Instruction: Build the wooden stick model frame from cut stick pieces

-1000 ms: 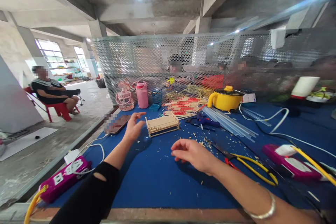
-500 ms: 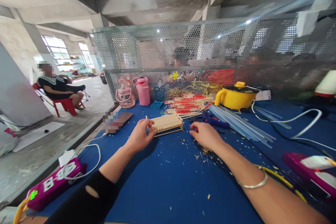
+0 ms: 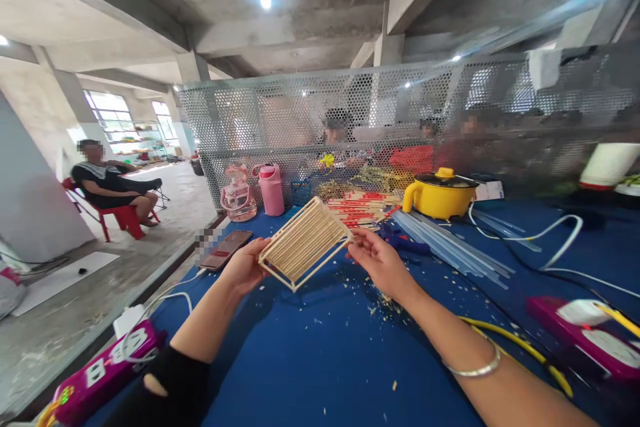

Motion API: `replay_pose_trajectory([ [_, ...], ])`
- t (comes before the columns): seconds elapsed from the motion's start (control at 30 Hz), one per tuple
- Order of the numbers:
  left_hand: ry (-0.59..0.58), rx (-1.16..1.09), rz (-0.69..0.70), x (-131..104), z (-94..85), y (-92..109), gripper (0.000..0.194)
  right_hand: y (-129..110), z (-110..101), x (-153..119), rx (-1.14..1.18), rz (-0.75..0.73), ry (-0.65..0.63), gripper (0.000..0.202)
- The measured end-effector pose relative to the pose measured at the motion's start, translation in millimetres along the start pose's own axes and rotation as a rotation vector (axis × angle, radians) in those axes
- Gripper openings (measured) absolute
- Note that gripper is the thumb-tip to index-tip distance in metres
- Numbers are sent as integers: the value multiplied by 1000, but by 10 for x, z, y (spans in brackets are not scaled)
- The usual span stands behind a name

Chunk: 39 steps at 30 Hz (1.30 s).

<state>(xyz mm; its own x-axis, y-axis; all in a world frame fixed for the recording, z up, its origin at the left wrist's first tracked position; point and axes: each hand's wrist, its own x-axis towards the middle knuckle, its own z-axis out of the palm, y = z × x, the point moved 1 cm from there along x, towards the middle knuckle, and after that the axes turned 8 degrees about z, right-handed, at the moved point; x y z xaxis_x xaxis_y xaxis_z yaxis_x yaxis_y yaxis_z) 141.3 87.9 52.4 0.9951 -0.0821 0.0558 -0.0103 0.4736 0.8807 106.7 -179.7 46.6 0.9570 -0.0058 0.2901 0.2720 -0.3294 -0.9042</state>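
Observation:
A small wooden stick frame point(image 3: 305, 243), with a slatted panel of thin sticks, is raised off the blue table and tilted so the slats face me. My left hand point(image 3: 246, 267) grips its left end, the fingers partly hidden behind it. At its right corner, my right hand point(image 3: 376, 260) pinches the frame between thumb and fingers. Behind it lies a pile of red-marked wooden sticks point(image 3: 357, 208). A dark blue-handled tool point(image 3: 407, 242), perhaps a glue gun, lies beyond my right hand, beside translucent glue sticks point(image 3: 450, 247).
A phone point(image 3: 227, 250), pink bottle point(image 3: 271, 190) and clear pink bottle point(image 3: 239, 197) stand or lie at the left. A yellow pot point(image 3: 443, 193) is at the back right. Purple power strips point(image 3: 107, 363) and cables flank the table point(image 3: 300, 367). A perforated metal screen point(image 3: 280, 120) rises behind; a person point(image 3: 107, 180) sits left.
The stick frame has been lifted off the table and tipped up, its slats now facing me. My right hand, empty before, has moved left and taken hold of its right corner.

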Motion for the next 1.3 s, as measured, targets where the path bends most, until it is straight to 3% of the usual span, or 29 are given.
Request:
replay_pose_trajectory([
  [0.13,-18,45,-131,-8,23,-47,4,-97,-8,-56,99,20,1,37],
  [0.23,-34,70,-105,-16,40,-53,4,-111,-22,-65,110,58,4,34],
  [0.47,-64,172,316,-49,33,-28,37,48,-3,-15,-44,122,-7,34],
  [0.6,-143,473,550,-53,4,-101,37,209,-26,23,-272,149,47,38],
  [0.7,-221,707,605,-36,-46,-199,27,294,-69,41,-440,171,82,36],
  [0.83,-264,881,602,-16,-115,-281,21,258,-110,16,-620,133,13,21],
  [1.0,-167,936,638,6,-143,-256,8,51,24,-126,-713,-77,-291,19],
  [1.1,-48,943,689,37,-153,-224,23,6,176,-211,-750,-157,-424,27],
  [1.2,31,972,725,43,-148,-208,28,47,245,-232,-820,-136,-420,27],
  [1.3,40,1032,757,-7,-103,-184,26,83,161,-190,-903,-58,-299,15],
])
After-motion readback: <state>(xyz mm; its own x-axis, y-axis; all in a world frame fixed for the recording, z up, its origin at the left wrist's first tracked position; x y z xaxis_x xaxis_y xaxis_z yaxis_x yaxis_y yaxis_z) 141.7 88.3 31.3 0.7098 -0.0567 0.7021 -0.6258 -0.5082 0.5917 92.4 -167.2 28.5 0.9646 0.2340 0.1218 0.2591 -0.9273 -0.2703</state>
